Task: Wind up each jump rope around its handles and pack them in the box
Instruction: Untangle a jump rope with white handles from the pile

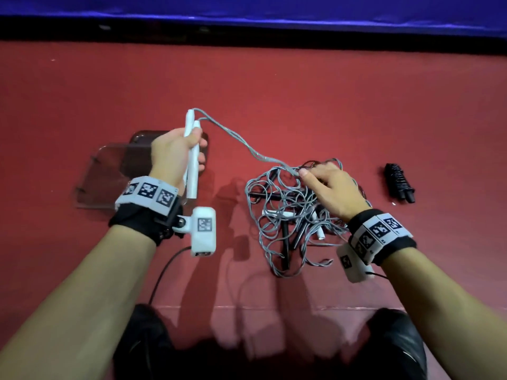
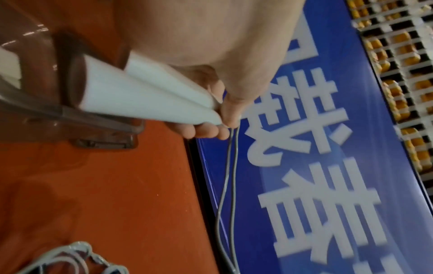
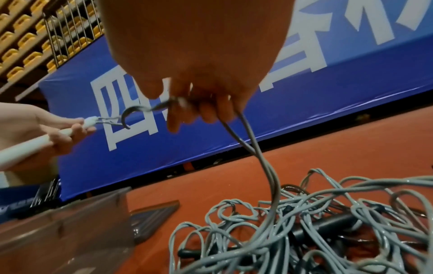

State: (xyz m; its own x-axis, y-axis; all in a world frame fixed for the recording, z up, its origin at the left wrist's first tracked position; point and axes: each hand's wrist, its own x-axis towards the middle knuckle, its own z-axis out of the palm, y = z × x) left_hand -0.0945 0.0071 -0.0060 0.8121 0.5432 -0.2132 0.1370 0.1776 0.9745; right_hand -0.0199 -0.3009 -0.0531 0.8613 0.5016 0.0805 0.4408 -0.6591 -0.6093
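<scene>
Red mat [image 1: 274,78] — left hand [image 1: 175,152] gripping white handles [image 1: 192,157], right hand [image 1: 329,187] at 3 o'clock pinching grey cord [image 1: 241,144] — untangling, then winding next

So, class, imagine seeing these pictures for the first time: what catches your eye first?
The big tangle of grey rope at the centre of the red floor, which the right hand is picking at. Then the left hand gripping two white handles above the clear box, left of the tangle.
</scene>
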